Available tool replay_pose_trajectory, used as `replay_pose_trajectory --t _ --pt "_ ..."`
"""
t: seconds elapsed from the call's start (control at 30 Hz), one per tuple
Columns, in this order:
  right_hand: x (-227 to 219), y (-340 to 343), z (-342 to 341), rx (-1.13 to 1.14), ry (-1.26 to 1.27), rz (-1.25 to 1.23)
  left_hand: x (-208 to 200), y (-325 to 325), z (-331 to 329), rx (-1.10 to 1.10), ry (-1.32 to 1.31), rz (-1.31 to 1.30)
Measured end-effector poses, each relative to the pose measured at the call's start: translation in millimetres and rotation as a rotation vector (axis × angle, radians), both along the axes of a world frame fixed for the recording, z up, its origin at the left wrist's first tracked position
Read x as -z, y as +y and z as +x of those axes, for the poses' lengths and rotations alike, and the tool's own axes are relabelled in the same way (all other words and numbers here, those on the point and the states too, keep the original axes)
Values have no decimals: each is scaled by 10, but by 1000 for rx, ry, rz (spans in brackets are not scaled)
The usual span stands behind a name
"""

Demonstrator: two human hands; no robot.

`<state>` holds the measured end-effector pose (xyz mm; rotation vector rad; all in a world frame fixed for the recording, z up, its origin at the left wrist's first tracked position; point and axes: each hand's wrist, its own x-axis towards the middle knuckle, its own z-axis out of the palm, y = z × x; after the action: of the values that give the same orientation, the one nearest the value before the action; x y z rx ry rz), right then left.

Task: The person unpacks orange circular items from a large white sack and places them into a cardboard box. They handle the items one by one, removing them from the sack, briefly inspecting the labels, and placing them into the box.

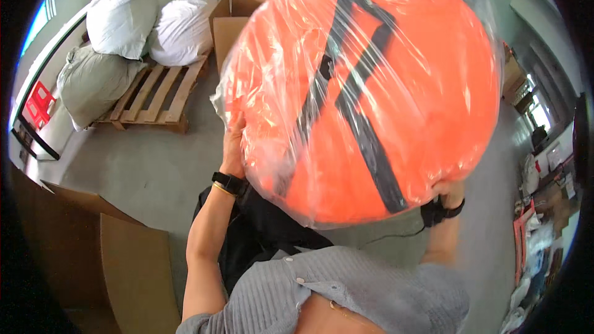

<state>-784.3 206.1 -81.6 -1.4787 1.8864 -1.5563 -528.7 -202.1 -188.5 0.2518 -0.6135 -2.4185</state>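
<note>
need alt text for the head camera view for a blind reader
A person's left hand and right hand hold up a large round orange bundle with black bands, wrapped in clear plastic. An open cardboard box stands at lower left; stuffed sacks and a wooden pallet are behind.

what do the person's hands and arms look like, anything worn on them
The left hand and right hand are ungloved. The left wrist has a black band with a thin yellow band beside it; the right has a black strap, with a thin dark cable near it. The grey sleeves are short, leaving the forearms uncovered.
</note>
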Motion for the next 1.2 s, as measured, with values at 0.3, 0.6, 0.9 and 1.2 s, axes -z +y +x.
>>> replay_pose_trajectory --t 0.3,0.6,0.9,1.2 --pt "643 -1125 216 61 -777 -605 -344 -188 1073 -795 -26 -483" --pt "788 -1787 331 -197 -972 -581 -233 -38 1710 -1063 -209 -536" --pt "908 -2144 490 -63 -1029 -673 25 -84 1924 -1130 -281 -547" --pt "991 -2297 442 31 -766 -704 -435 -235 2178 -975 -212 -587"
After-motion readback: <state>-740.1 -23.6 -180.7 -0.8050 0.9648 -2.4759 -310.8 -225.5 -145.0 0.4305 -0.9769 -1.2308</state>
